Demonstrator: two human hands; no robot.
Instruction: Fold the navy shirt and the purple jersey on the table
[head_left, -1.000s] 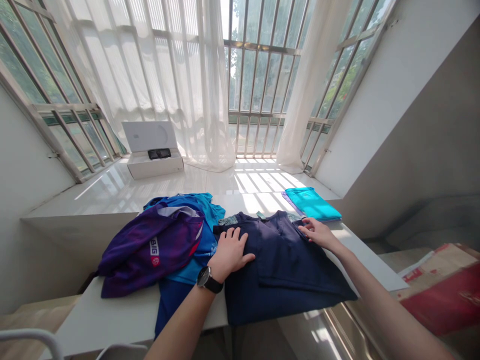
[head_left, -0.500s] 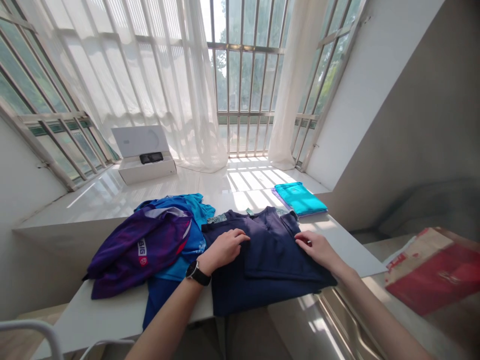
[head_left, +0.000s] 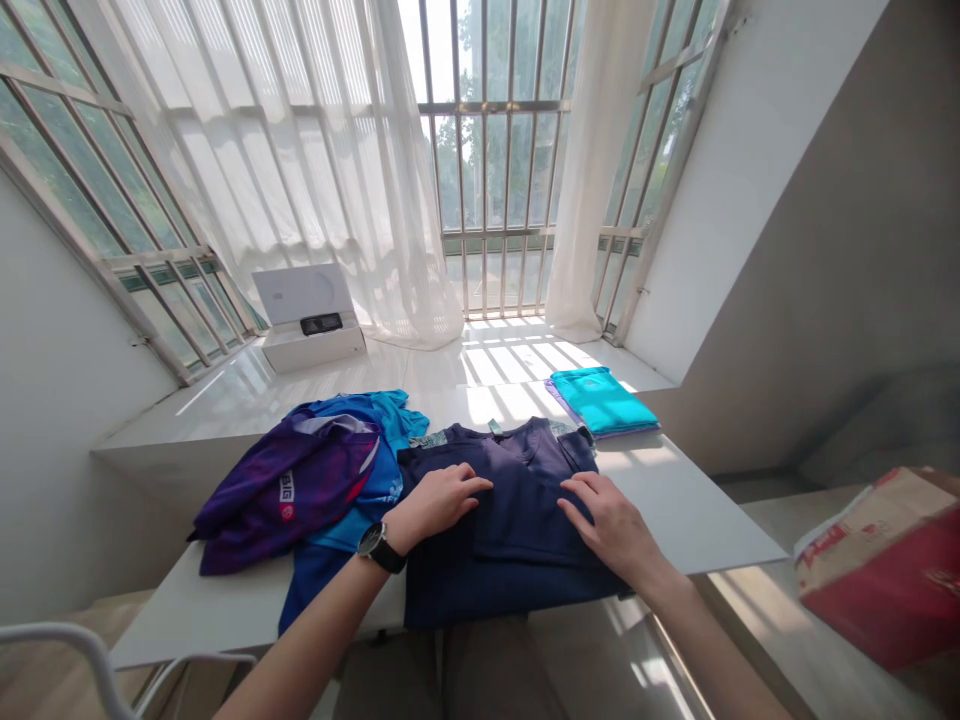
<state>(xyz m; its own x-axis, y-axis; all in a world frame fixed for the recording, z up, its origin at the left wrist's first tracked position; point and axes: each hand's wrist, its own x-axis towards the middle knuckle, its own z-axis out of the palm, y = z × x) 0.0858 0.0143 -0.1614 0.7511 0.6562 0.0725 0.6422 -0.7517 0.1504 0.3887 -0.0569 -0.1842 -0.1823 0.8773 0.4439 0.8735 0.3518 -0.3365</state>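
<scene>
The navy shirt (head_left: 521, 520) is lying layered along the table's (head_left: 697, 520) near edge, apparently overhanging, so a nearward tug could be dragging it off. Over it, the left hand (head_left: 437, 502) and right hand (head_left: 616, 522) are showing loosely bent, released fingers, though I cannot tell whether they are touching cloth. A leftward sweep could be catching the adjoining blue garment (head_left: 384, 470).

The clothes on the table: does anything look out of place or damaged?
No visible damage. The purple garment and blue clothing beneath it lie crumpled at left, looking untidy compared with the flatter navy garment and folded turquoise garment.
</scene>
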